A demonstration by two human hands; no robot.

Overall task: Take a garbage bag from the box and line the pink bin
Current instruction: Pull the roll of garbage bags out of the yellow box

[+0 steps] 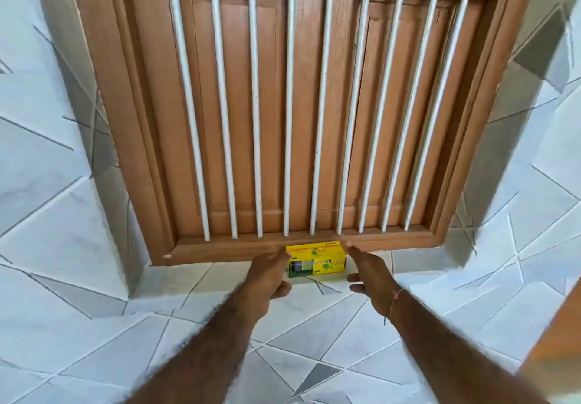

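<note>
Step one: reaching for the box [316, 260].
My left hand [267, 278] and right hand [366, 273] flank it, open, empty; next, grip both ends.

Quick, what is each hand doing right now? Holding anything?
Left hand: open, at the left end of the yellow box, not gripping it yet.
Right hand: open, fingers spread by the box's right end, holding nothing.

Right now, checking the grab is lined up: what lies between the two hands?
In the head view, the yellow bag box on the tiled ledge, flanked by left hand and right hand.
</note>
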